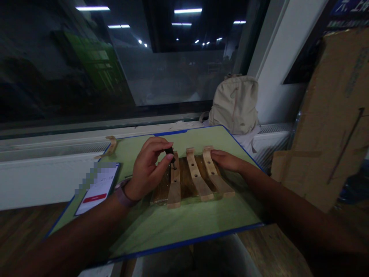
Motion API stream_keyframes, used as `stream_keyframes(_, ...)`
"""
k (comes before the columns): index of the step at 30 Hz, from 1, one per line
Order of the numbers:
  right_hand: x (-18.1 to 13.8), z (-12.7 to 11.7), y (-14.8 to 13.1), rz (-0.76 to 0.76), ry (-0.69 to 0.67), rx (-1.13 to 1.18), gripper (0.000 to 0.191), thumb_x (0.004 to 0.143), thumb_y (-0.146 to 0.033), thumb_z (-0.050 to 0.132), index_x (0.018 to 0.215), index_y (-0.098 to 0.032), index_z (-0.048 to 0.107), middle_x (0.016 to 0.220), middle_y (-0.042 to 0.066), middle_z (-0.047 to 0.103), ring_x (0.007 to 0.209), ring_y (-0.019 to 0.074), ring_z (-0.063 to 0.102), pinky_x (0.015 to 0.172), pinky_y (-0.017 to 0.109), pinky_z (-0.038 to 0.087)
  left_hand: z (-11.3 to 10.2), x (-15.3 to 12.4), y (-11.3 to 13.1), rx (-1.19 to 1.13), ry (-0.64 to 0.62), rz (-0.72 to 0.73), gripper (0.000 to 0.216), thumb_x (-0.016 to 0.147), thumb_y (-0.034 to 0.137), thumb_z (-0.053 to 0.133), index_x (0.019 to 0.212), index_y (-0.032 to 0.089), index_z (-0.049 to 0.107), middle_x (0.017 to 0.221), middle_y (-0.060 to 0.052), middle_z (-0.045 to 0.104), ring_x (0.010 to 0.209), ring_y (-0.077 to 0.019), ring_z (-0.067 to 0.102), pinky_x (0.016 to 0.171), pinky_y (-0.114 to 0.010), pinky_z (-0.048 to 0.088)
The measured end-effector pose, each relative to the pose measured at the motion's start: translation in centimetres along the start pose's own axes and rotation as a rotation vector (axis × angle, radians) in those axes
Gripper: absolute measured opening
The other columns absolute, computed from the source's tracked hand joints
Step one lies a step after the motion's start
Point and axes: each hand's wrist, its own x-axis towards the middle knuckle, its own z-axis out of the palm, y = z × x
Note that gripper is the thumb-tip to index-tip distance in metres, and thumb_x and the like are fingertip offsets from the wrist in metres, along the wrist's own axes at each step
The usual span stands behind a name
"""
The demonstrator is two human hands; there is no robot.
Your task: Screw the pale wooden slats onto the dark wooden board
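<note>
Head view: the left hand (150,165), nearly closed, pinches a dark tool (170,152) over the left bar (174,192); the right hand (226,159) touches the right bar (220,184), its grip unclear. Both wooden bars cross a brown board (186,181) between the desk's (213,219) near and far edges.

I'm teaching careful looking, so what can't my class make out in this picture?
Head view:
Tool: grip partly covered by the left hand; tip too small and dim to tell what it touches.
Phone: upper-left part masked by pixel blocks.
Board: partly covered by the wood pieces.
Poster: cut off by the picture's edge, partly behind the box.
</note>
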Motion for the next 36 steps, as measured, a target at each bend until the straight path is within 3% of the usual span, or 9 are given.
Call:
stream_keyframes(4, -0.02, 0.07, -0.11, 0.013, 0.003, 0.044, 0.035, 0.091, -0.045, 0.048, 0.096, -0.016, 0.066, 0.097, 0.008, 0.07, 0.089, 0.0206, 0.061, 0.083, 0.033, 0.049, -0.11, 0.13, 0.25, 0.122, 0.024, 0.069, 0.023, 0.085, 0.014, 0.064, 0.105, 0.025, 0.064, 0.098, -0.003, 0.061, 0.092, -0.0164, 0.062, 0.08, -0.032, 0.054)
stream_keyframes(11, -0.12, 0.06, -0.41, 0.032, 0.005, 0.057, 0.034, 0.09, -0.045, 0.05, 0.092, -0.016, 0.067, 0.095, 0.008, 0.071, 0.086, 0.0207, 0.061, 0.082, 0.033, 0.048, 0.17, -0.09, 0.39, 0.077, -0.033, -0.03, 0.026, 0.094, 0.019, 0.051, 0.118, 0.024, 0.059, 0.108, -0.007, 0.064, 0.098, -0.0182, 0.065, 0.089, -0.037, 0.054)
stream_keyframes(20, 0.02, 0.03, -0.18, 0.012, -0.003, 0.037, 0.034, 0.09, -0.043, 0.048, 0.092, -0.014, 0.068, 0.095, 0.008, 0.071, 0.088, 0.0217, 0.061, 0.083, 0.035, 0.047, -0.17, 0.41, 0.37, 0.172, 0.059, 0.066, 0.023, 0.085, 0.015, 0.065, 0.106, 0.026, 0.065, 0.095, -0.002, 0.059, 0.092, -0.0156, 0.058, 0.079, -0.03, 0.051)
stream_keyframes(25, -0.04, 0.02, -0.25, 0.005, -0.009, 0.063, 0.033, 0.091, -0.041, 0.049, 0.093, -0.015, 0.068, 0.095, 0.007, 0.071, 0.088, 0.0204, 0.061, 0.082, 0.033, 0.048, 0.04, -0.08, 0.16, 0.041, 0.027, -0.071, 0.023, 0.092, 0.019, 0.055, 0.113, 0.024, 0.061, 0.106, -0.007, 0.061, 0.097, -0.0185, 0.063, 0.085, -0.035, 0.053)
stream_keyframes(29, -0.01, 0.04, -0.14, 0.015, -0.008, 0.085, 0.031, 0.091, -0.04, 0.05, 0.091, -0.015, 0.068, 0.089, 0.006, 0.07, 0.083, 0.019, 0.061, 0.08, 0.032, 0.049, 0.08, -0.04, -0.16, -0.024, 0.017, -0.035, 0.024, 0.087, 0.019, 0.062, 0.11, 0.025, 0.061, 0.106, -0.006, 0.059, 0.095, -0.0184, 0.063, 0.083, -0.035, 0.055)
stream_keyframes(32, 0.0, 0.07, -0.09, 0.032, 0.002, 0.071, 0.031, 0.09, -0.041, 0.05, 0.088, -0.015, 0.068, 0.089, 0.006, 0.07, 0.082, 0.0192, 0.06, 0.08, 0.033, 0.049, 0.03, 0.18, -0.34, 0.002, 0.087, 0.008, 0.025, 0.081, 0.016, 0.069, 0.103, 0.024, 0.063, 0.102, -0.004, 0.055, 0.091, -0.0164, 0.062, 0.077, -0.031, 0.056)
stream_keyframes(36, -0.08, 0.03, -0.25, 0.036, 0.003, 0.054, 0.035, 0.091, -0.044, 0.048, 0.095, -0.016, 0.069, 0.095, 0.007, 0.071, 0.088, 0.0216, 0.062, 0.084, 0.035, 0.048, 0.21, 0.16, -0.15, -0.043, 0.077, -0.048, 0.019, 0.087, 0.017, 0.062, 0.105, 0.023, 0.061, 0.104, -0.005, 0.058, 0.092, -0.0166, 0.064, 0.079, -0.032, 0.057)
